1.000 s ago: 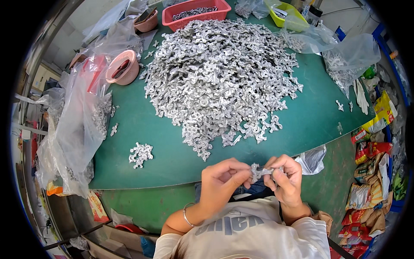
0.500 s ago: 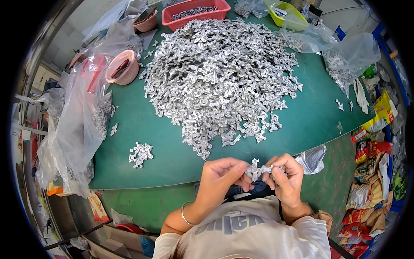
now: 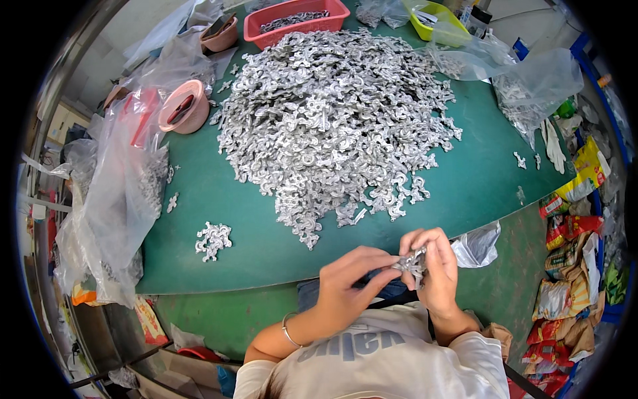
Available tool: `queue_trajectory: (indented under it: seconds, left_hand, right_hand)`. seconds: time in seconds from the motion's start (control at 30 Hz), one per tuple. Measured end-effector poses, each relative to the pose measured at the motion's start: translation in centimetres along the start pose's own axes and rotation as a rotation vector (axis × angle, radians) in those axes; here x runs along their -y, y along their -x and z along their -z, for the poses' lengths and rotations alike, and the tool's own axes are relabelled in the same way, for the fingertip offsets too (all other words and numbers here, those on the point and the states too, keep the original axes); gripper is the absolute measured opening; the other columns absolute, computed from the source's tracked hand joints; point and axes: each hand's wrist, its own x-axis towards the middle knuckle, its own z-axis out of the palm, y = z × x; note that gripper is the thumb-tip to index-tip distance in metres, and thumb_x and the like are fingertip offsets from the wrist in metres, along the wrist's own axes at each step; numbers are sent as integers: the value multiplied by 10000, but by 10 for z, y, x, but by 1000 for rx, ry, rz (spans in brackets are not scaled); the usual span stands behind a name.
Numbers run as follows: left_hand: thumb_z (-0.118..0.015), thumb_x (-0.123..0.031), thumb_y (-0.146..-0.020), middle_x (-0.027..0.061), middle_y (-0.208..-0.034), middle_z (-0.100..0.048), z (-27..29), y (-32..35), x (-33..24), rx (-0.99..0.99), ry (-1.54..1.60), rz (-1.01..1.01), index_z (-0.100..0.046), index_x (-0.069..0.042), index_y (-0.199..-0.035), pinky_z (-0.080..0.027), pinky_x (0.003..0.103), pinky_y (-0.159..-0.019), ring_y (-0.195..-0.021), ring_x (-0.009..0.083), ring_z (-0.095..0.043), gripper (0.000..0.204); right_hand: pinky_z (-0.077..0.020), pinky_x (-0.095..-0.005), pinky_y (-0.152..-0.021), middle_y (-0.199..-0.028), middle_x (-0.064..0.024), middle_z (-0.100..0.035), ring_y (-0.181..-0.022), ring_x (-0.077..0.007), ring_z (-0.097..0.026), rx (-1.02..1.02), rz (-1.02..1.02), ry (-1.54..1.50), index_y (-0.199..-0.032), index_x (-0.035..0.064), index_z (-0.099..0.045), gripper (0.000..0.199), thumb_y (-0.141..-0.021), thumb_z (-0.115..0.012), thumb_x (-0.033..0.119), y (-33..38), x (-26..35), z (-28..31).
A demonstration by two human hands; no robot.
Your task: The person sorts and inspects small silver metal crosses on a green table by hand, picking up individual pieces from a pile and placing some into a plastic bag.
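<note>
Near the front edge of the green table, my right hand [image 3: 437, 269] is closed around a small silvery metal part [image 3: 413, 263] with branching arms. My left hand [image 3: 352, 279] pinches the left end of that same part between thumb and fingers. Much of it is covered by my fingers, and I cannot tell whether it is one piece or more. Just beyond my hands rises a large heap of similar metal parts [image 3: 339, 126]. A small cluster of these parts [image 3: 213, 240] lies apart at the left front.
On the green table [image 3: 266, 266], a pink cup [image 3: 185, 108] and a clear plastic bag [image 3: 116, 206] stand left. A red basket [image 3: 296, 23] and a yellow-green basket [image 3: 438, 25] are at the back. A filled bag [image 3: 531, 93] and a white glove [image 3: 553, 146] lie right.
My right hand has turned and risen slightly, with its fingers now wrapped round the metal part. My left hand has shifted right, its fingers stretched toward the part. The view has moved slightly.
</note>
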Motion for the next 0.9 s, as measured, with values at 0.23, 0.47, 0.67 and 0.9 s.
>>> queue_trajectory:
  seconds: [0.23, 0.47, 0.67, 0.9]
  left_hand:
    - [-665, 72, -653, 112, -861, -612, -18, -1, 17, -69, -295, -175, -619, -5, -877, -484, 268, -644, -750, 201, -594, 241]
    - [-602, 88, -726, 133, -959, -577, -20, -2, 24, -132, 58, 108, -509, 48, -1056, -464, 278, -787, -881, 182, -575, 345]
    - [-514, 51, -810, 126, -975, -573, -11, 1, 42, -131, 110, 238, -504, 57, -1062, -442, 261, -816, -911, 165, -563, 252]
    - [-505, 49, -818, 107, -972, -557, -14, -2, 46, -67, 78, 252, -526, 68, -1024, -442, 253, -818, -900, 159, -567, 208]
  right_hand:
    - [-321, -180, -411, -958, -113, -513, -494, -64, -427, -155, -120, -146, -1008, -20, -467, 257, -912, -429, 215, 5, -13, 11]
    - [-302, -193, -367, -668, 2, -431, -540, -78, -397, -222, -264, -812, -1013, 16, -496, 221, -895, -460, 200, -15, -10, 45]
    - [-382, -195, -461, -655, -11, -422, -621, -91, -448, -239, -153, -422, -967, 14, -543, 168, -847, -540, 132, -38, 4, 77]
    - [-438, -357, -581, -831, -135, -551, -634, -334, -557, -233, 253, 1424, -875, -6, -607, 199, -692, -659, 51, -68, -11, 80]
